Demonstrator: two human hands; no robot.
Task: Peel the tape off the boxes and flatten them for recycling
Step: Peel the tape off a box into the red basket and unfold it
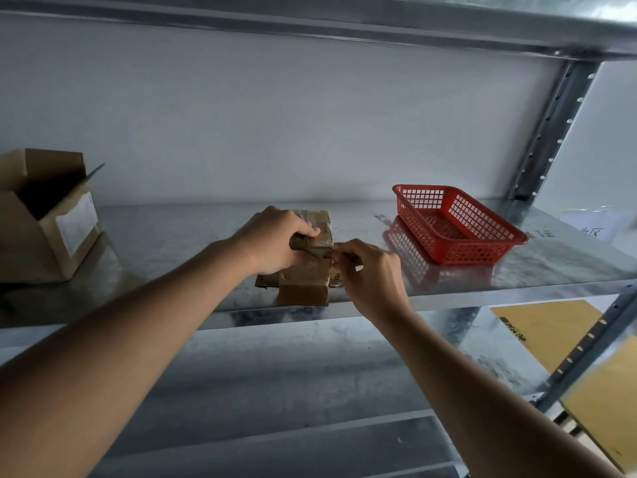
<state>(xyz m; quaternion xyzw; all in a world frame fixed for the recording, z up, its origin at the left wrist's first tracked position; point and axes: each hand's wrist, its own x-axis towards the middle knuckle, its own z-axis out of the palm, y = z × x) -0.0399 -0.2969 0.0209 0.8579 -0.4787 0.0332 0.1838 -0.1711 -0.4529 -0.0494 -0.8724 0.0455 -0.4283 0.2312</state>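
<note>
On the shelf: the metal shelf [172, 236] carries a small taped box [306, 270] near its front edge, about in the middle.
Small taped box: brown cardboard, wrapped with shiny clear tape [315, 248]; one flap hangs over the shelf edge toward the person.
Left hand [275, 243]: lies over the top of the box, fingers curled around a folded part of it, so the grip is grasping the box.
Right hand [370, 267]: at the right side of the box, thumb and fingers pinched together on a tape end (the exact contact is small and hard to see).
Open box [44, 215]: a bigger cardboard box at the far left, flaps up, white label on its side, well apart from the hands.
Red basket [458, 225]: plastic, on the same shelf, to the right of the small box.
Below: lower shelf [310, 374] and yellow sheets [551, 332] at the right.
</note>
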